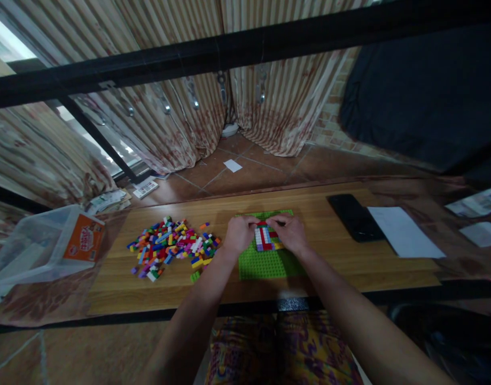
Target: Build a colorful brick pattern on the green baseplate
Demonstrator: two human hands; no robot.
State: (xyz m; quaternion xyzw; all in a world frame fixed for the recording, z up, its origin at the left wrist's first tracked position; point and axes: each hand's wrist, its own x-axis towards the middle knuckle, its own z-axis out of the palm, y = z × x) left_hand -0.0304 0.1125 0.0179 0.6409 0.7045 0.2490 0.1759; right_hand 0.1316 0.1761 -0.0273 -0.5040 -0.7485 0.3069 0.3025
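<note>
A green studded baseplate [257, 270] lies on the wooden board in front of me. On it stands a block of toy bricks [264, 238] in white, red, purple, yellow and other colours. At its far edge a red brick [262, 223] shows between my fingertips. My left hand [241, 233] is closed in a pinch at the left end of that red brick. From the other side my right hand [288, 231] pinches at its right end, fingers bent over the block. The hands partly cover the block and the plate's far part.
Left of the baseplate is a pile of loose coloured bricks [171, 246]. A clear plastic box [32, 246] with an orange label stands further left. To the right lie a black phone [355, 218] and white paper [403, 232]. A dark metal bar [245, 51] crosses beyond the board.
</note>
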